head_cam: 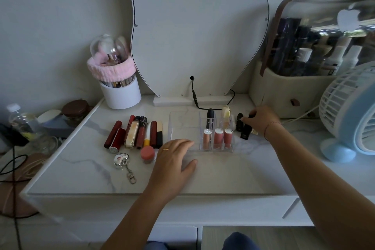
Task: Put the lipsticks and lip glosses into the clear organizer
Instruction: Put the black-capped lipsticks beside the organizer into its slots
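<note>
— Where is free room on the table (233, 174)?
— In front of the clear organizer (180, 122), right of the left hand (174, 160) — bare marble. Its left compartments are open from above.
— And what blocks?
— The row of lipsticks (136, 134) close at its left, the right hand (261, 118) over the black lipsticks (246, 132) at its right — the fan (349, 111) farther right.

The right hand (261, 118) covers the tops of the black lipsticks (245, 133) just beside the clear organizer (182, 126), so I cannot tell if its fingers (246, 121) hold 1 of them. A small gold thing (254, 132) peeks out under the wrist, too hidden to name. The left hand (174, 160) hides the organizer's front left corner. The words on 1 gloss cap (207, 131) are too small to read. The fan (345, 107) and the blurry clear bag (316, 46) are cut off at the right edge, and the mirror (192, 26) at the top.
</note>
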Demonstrator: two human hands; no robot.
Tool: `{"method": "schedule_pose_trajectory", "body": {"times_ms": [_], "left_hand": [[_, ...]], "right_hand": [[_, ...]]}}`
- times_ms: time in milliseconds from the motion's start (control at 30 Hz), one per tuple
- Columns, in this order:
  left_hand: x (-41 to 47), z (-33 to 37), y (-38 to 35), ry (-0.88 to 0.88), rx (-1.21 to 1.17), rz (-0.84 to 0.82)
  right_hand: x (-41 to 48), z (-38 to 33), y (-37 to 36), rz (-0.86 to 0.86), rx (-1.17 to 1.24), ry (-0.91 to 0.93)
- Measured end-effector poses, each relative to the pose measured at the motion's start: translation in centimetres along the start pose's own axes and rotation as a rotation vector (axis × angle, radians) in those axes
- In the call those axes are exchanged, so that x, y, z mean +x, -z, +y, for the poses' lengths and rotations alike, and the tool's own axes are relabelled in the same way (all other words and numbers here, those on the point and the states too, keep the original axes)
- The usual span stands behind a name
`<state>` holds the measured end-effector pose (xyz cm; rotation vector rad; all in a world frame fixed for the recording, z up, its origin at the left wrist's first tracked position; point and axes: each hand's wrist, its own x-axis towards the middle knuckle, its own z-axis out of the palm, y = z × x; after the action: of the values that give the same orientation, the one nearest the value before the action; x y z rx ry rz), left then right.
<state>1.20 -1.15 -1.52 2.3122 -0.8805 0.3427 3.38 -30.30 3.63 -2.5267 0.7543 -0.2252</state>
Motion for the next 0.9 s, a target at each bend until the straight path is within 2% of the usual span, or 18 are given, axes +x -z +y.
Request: {"method": "schedule_pose_trajectory", "body": {"times_ms": [267, 667, 900], "left_hand": [[0.0, -0.1, 0.0, -0.009, 0.004, 0.004], [0.0, -0.1, -0.1, -0.004, 0.001, 0.002], [0.0, 0.0, 0.0, -0.004, 0.003, 0.004]], "right_hand": [[-0.4, 0.1, 1.0, -0.075, -0.120, 0.103], [-1.3, 0.0, 1.0, -0.061, -0.228, 0.272], [-1.5, 0.4, 1.1, -0.054, -0.134, 0.255]]}}
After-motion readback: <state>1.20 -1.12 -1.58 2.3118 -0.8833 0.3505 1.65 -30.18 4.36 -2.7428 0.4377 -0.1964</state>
